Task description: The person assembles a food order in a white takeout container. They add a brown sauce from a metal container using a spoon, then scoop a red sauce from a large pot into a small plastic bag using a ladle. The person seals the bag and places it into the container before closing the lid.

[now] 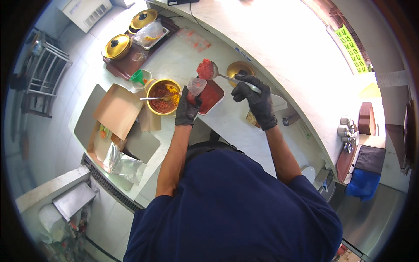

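Right of the red-filled tray (216, 103), toward the near edge of the counter (231, 123), we are finding room; leftward, the yellow pot (163, 81) and cardboard box (114, 111) are blocking us.

- Navy-blue shirt (231, 209) is worn; broad expanse of plain cloth, lightly creased.
- Left sleeve (148, 218) and right sleeve (312, 201) are cut short; both forearms are left bare below them.
- Left hand (187, 108) is covered by a black glove (185, 114), thin and wrinkled; cuff ended at the wrist.
- Right hand (255, 99) is gloved in matching black, cuff likewise ended at the wrist.
- Black fabric (211, 149) is seen beyond the shirt's upper edge; garment type cannot be told.
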{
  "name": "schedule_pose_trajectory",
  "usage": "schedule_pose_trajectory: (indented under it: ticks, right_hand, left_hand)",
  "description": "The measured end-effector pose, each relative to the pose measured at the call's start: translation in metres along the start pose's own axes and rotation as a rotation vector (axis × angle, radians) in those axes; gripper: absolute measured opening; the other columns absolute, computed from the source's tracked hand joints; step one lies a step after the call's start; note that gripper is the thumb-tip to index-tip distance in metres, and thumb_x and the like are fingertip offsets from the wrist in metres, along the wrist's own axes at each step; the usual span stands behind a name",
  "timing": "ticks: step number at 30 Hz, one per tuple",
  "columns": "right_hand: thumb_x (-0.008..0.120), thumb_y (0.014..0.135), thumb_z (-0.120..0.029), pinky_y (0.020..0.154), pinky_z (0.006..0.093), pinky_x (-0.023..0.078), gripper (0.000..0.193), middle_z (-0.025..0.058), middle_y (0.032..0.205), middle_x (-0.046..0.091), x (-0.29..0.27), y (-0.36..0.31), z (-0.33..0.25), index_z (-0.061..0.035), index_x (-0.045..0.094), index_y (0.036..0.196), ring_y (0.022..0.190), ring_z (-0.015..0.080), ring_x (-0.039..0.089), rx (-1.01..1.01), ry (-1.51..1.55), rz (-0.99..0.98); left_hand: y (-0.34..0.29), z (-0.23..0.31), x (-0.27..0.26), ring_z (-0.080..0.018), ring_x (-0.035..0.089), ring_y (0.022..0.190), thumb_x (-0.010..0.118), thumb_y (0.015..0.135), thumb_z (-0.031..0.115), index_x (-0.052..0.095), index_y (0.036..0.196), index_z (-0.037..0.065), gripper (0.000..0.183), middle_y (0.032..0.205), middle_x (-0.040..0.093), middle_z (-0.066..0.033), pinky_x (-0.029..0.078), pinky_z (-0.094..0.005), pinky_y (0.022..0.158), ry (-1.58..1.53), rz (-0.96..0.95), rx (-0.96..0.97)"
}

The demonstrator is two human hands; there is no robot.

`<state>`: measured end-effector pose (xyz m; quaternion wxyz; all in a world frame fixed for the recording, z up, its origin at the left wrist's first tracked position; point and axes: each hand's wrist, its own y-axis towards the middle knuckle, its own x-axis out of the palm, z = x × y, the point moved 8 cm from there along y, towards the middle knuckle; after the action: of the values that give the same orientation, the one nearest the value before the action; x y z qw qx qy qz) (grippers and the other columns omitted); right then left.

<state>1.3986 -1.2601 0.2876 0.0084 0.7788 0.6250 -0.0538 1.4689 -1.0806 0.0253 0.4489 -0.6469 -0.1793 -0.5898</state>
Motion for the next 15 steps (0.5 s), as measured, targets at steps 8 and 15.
schedule_pose_trajectory:
  ticks: [8,15]
  right_hand:
    - [0.060,0.094,-0.008,0.069,0.0303,0.057,0.029,0.0101,0.083,0.071,0.027,-0.034,-0.003,-0.0004,0.060,0.121,0.076,0.0156,0.070,-0.469,-0.356,0.021]
    - [0.061,0.088,-0.004,0.058,0.0407,0.050,0.045,0.0112,0.076,0.062,0.035,-0.057,-0.012,-0.0080,0.053,0.132,0.066,0.0291,0.063,-0.653,-0.666,0.039]
  left_hand:
    - [-0.005,-0.019,0.034,-0.0202,0.063,0.088,0.070,0.088,0.043,0.056,0.116,0.014,0.043,0.102,0.064,-0.0061,0.054,-0.0348,0.068,-0.031,0.010,-0.016]
    - [-0.009,-0.023,0.054,-0.0211,0.063,0.086,0.062,0.092,0.049,0.056,0.113,0.012,0.044,0.100,0.065,-0.0070,0.054,-0.0352,0.066,-0.027,0.055,0.009]
